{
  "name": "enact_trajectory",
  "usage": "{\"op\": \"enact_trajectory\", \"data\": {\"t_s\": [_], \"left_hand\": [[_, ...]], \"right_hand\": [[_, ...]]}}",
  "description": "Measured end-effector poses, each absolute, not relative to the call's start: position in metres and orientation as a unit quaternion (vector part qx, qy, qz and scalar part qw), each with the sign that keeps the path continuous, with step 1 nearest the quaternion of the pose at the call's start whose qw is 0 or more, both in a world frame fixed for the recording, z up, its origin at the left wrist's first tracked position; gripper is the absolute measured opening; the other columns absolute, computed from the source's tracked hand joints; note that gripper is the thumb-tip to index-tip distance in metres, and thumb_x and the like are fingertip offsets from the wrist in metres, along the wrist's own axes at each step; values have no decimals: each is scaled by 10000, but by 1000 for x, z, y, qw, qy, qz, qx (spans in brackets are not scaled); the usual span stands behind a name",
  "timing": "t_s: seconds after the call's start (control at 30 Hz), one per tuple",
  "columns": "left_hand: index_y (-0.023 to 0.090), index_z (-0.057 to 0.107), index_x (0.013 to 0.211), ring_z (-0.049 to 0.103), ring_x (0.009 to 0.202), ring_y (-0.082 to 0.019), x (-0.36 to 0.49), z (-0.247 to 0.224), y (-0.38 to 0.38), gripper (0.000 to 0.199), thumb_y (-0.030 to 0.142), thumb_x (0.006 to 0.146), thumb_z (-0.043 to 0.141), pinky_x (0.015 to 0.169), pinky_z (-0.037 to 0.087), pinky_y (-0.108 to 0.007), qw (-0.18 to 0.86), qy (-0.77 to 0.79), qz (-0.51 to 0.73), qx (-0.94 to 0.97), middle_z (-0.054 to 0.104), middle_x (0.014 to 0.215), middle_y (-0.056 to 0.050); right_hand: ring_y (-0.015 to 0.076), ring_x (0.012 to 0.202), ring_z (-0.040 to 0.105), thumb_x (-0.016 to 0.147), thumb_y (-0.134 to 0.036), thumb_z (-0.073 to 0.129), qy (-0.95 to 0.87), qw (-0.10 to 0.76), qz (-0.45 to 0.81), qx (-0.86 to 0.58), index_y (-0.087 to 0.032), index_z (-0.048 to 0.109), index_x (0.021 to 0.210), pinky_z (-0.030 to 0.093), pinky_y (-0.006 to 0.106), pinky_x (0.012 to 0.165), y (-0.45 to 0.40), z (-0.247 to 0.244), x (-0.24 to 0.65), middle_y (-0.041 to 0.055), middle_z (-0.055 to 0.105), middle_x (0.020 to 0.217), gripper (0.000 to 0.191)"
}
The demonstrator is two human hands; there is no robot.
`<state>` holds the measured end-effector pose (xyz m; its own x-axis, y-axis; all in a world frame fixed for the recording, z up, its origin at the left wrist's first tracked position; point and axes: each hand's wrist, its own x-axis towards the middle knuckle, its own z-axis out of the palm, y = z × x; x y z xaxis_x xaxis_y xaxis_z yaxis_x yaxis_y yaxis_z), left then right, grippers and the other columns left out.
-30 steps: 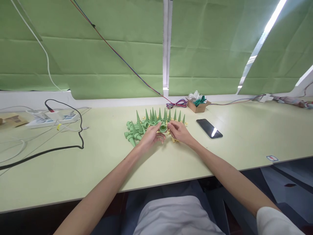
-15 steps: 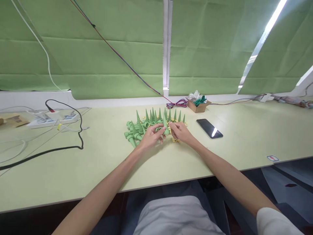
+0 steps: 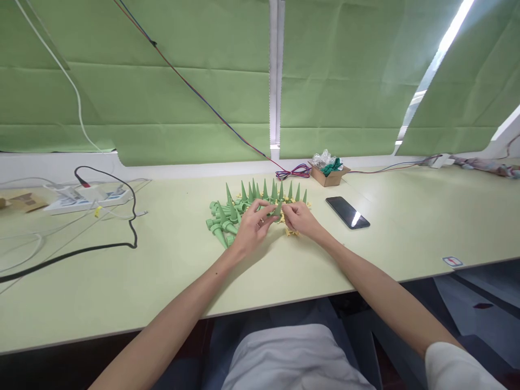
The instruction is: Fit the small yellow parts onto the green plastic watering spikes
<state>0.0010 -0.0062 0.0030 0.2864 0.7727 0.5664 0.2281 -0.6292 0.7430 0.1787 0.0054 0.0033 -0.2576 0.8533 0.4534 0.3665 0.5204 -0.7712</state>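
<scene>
Between the thumb and fingers of my left hand [image 3: 251, 230] is a green plastic watering spike [image 3: 279, 209], its tip up and leaning slightly right. My right hand [image 3: 301, 218] is closed in a pinch right beside that spike; what its fingers hold, if anything, is hidden. Beyond both hands, several more green spikes [image 3: 228, 192] stand point up in a row. Others lie in a heap [image 3: 218, 234] left of my left hand. Small yellow plastic pieces [image 3: 291, 232] are scattered under and around my right hand, partly covered by it.
A black phone [image 3: 348, 212] lies to the right. Behind stand a small cardboard box [image 3: 330, 177] with plastic wrap and a coil of red-blue wire [image 3: 293, 171]. A power strip [image 3: 87, 200] with a black cable [image 3: 101, 246] occupies the left. The table's front edge [image 3: 284, 304] runs before me.
My left hand has turned and shifted slightly, and the spike in it has moved a little right, now leaning and more covered by the fingers. My right hand stays pinched in nearly the same place.
</scene>
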Motion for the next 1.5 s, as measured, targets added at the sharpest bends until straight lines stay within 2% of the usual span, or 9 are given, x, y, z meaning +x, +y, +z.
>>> {"op": "enact_trajectory", "data": {"t_s": [0.17, 0.27, 0.37, 0.47, 0.63, 0.7, 0.93, 1.2, 1.5], "left_hand": [[235, 729, 920, 474, 645, -112, 5, 8, -10, 159, 308, 779, 733, 556, 400, -238, 314, 353, 513, 717, 562, 1035, -71], [225, 670, 999, 492, 634, -97, 11, 8, -9, 186, 321, 839, 659, 549, 411, -227, 298, 366, 507, 721, 557, 1037, -59], [227, 595, 1038, 516, 612, -84, 13, 6, -7, 272, 358, 818, 685, 499, 397, -207, 312, 383, 515, 700, 555, 1012, -40], [210, 546, 946, 513, 536, -77, 12, 6, -2, 353, 446, 762, 734, 417, 367, -200, 370, 390, 526, 659, 548, 915, -14], [163, 560, 749, 515, 485, -115, 9, 11, 2, 500, 659, 816, 570, 379, 404, -239, 499, 398, 494, 590, 504, 675, -8], [157, 561, 707, 527, 483, -121, 9, 11, 2, 532, 682, 796, 579, 383, 416, -245, 531, 394, 469, 585, 508, 641, -10], [159, 613, 743, 545, 480, -134, 6, 10, -1, 457, 613, 783, 653, 416, 414, -242, 531, 382, 422, 628, 518, 544, 4], [195, 527, 696, 486, 411, -112, 4, 13, -6, 335, 466, 797, 696, 448, 357, -242, 439, 382, 431, 690, 551, 536, 18], [184, 578, 679, 492, 480, -99, 7, 14, -9, 242, 321, 722, 773, 429, 342, -236, 415, 378, 487, 669, 588, 712, -16]], "right_hand": [[101, 429, 391, 946, -451, 366, -738, 465, 245, -423, -211, 322, 434, 337, 250, 502, 8, 1, 177, -9, 409, 384, 567], [104, 451, 396, 956, -505, 366, -726, 483, 226, -434, -208, 334, 474, 321, 251, 501, 9, -1, 175, -12, 416, 406, 567], [109, 475, 403, 959, -559, 369, -720, 497, 218, -432, -208, 348, 522, 321, 249, 506, 8, -1, 174, -17, 425, 438, 562], [113, 497, 418, 967, -568, 371, -713, 512, 216, -427, -206, 378, 568, 331, 244, 515, 8, -1, 174, -18, 449, 479, 538], [112, 505, 423, 964, -576, 391, -718, 511, 228, -413, -207, 382, 591, 339, 242, 520, 8, -2, 175, -25, 447, 498, 525], [111, 501, 418, 960, -586, 395, -730, 503, 237, -397, -207, 384, 589, 345, 243, 522, 8, -2, 175, -25, 446, 500, 531], [117, 477, 420, 959, -615, 358, -733, 497, 267, -381, -218, 377, 603, 350, 248, 497, 4, -1, 175, -21, 444, 484, 534], [109, 428, 404, 953, -613, 364, -714, 498, 297, -392, -215, 351, 500, 334, 252, 457, 6, -6, 174, -16, 402, 412, 603], [107, 413, 417, 940, -634, 353, -713, 496, 272, -414, -212, 347, 427, 334, 254, 462, 8, -3, 173, 0, 409, 379, 664]]}}
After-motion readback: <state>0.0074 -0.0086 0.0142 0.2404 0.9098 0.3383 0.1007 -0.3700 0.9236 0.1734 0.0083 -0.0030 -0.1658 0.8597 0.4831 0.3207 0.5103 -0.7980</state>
